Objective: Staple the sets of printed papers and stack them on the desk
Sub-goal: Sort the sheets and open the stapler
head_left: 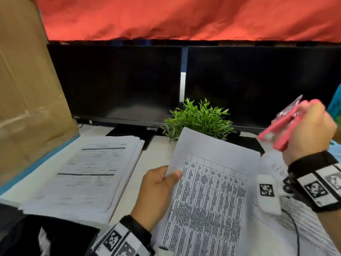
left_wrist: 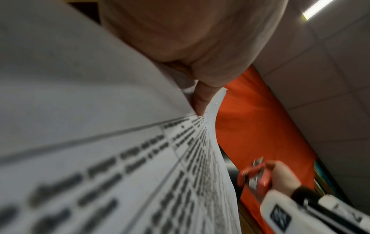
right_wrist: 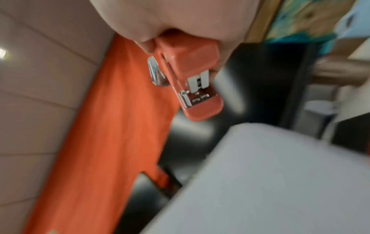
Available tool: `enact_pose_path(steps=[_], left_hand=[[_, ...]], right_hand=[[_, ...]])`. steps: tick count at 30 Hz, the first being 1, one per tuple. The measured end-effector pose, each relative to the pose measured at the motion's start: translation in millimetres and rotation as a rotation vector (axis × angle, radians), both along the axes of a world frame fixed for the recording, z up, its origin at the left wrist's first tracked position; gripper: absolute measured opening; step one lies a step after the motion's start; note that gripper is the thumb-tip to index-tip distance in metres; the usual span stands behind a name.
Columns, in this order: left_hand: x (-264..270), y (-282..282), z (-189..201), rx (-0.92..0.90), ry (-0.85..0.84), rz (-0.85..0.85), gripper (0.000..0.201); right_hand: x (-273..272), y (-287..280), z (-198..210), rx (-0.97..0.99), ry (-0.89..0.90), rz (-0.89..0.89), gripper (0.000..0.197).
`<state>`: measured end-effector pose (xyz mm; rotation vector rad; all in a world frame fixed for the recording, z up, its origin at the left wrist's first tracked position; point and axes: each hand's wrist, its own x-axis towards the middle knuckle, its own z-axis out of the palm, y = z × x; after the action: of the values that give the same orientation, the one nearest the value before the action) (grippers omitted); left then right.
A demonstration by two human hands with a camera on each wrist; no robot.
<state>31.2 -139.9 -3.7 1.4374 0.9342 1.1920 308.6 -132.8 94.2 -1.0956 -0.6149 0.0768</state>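
Two dark monitors (head_left: pixel 118 84) stand side by side on the white worktop (head_left: pixel 156 154) under a draped orange-red cloth (head_left: pixel 184 17), a small green plant (head_left: pixel 198 120) between them, brown cardboard (head_left: pixel 24 89) leaning at left, ceiling light (left_wrist: pixel 318 7) overhead.

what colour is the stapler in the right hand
The stapler is coral red with silver metal parts, gripped by the right hand. The right wrist view shows it best.

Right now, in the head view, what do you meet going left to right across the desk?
cardboard panel → stack of printed papers → left hand → held paper set → right hand gripping the pink stapler
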Motion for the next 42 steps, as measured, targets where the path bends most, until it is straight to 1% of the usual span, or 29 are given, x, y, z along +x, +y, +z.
enact_pose_path(steps=[1, 3, 4, 5, 8, 9, 10, 12, 13, 14, 16, 17, 18, 19, 21, 22, 24, 25, 28, 31, 32, 35, 37, 38, 41, 42], left_hand=[[1, -1, 0, -0.002, -0.003, -0.01, 0.021], [3, -4, -1, -0.002, -0.002, -0.024, 0.022], [4, -5, -2, -0.004, -0.008, -0.03, 0.022], [5, -6, -3, -0.006, -0.005, -0.034, 0.022], [7, -7, -7, 0.026, 0.031, -0.029, 0.023], [8, -7, -9, 0.034, 0.024, -0.03, 0.024], [8, -7, -10, 0.042, 0.014, -0.038, 0.03], [7, -8, -11, 0.058, 0.013, -0.048, 0.056], [7, -8, -12, 0.059, 0.02, -0.044, 0.063], [6, -9, -12, 0.06, 0.02, -0.044, 0.063], [6, -8, -14, 0.066, 0.016, -0.037, 0.049], [6, -7, -15, 0.081, 0.029, -0.029, 0.046], [7, -7, -17, 0.104, 0.05, -0.026, 0.049], [8, -7, -18, 0.128, 0.072, -0.014, 0.052], [9, -10, -19, 0.165, 0.083, 0.016, 0.043], [10, -12, -20, 0.172, 0.087, 0.018, 0.039], [12, -15, -22, 0.187, 0.121, 0.023, 0.04], [13, -16, -25, 0.203, 0.137, 0.027, 0.039], [13, -16, -32, 0.242, 0.153, 0.022, 0.032], [10, -17, -35, 0.287, 0.221, 0.001, 0.033], [9, -17, -30, 0.28, 0.201, -0.022, 0.032], [7, -12, -5, 0.26, 0.053, -0.118, 0.019], [10, -5, 11, 0.323, 0.068, -0.196, 0.038], [12, -1, 16, 0.373, 0.115, -0.196, 0.042], [15, 7, 23, 0.541, 0.236, -0.078, 0.034], [15, 8, 22, 0.59, 0.268, -0.051, 0.037]], right_hand=[[-21, -6, 13, 0.098, -0.035, 0.014, 0.029], [-63, -14, 27, 0.307, -0.001, 0.131, 0.026], [-80, -17, 29, 0.375, 0.025, 0.199, 0.022], [-96, -19, 27, 0.394, 0.011, 0.251, 0.02], [-128, -18, 17, 0.365, -0.032, 0.335, 0.018], [-134, -15, 11, 0.352, -0.048, 0.337, 0.017], [-140, -15, 6, 0.335, -0.068, 0.321, 0.017], [-144, -11, -2, 0.288, -0.094, 0.268, 0.016], [-145, -9, -4, 0.268, -0.094, 0.266, 0.016], [-146, -8, -4, 0.247, -0.086, 0.28, 0.015], [-148, -5, -5, 0.224, -0.046, 0.356, 0.014], [-149, -5, -3, 0.215, -0.018, 0.402, 0.013], [-151, -5, -1, 0.196, 0.003, 0.437, 0.014], [-151, -4, 0, 0.177, 0.009, 0.463, 0.017], [-154, -4, 4, 0.14, -0.012, 0.505, 0.026], [-155, -3, 6, 0.128, -0.034, 0.511, 0.032], [-156, -1, 7, 0.112, -0.102, 0.477, 0.044], [-157, 0, 7, 0.105, -0.127, 0.454, 0.047], [-158, 0, 3, 0.101, -0.091, 0.468, 0.044], [-156, 1, 0, 0.078, -0.072, 0.49, 0.045], [-155, 1, -1, 0.058, -0.066, 0.497, 0.045], [-154, 1, -2, 0.036, -0.056, 0.509, 0.051], [-158, -2, -1, 0.037, -0.092, 0.444, 0.056], [-160, -4, -1, 0.045, -0.099, 0.433, 0.057], [-161, -7, -2, 0.05, -0.099, 0.432, 0.052], [-161, -9, -2, 0.06, -0.099, 0.428, 0.049]])
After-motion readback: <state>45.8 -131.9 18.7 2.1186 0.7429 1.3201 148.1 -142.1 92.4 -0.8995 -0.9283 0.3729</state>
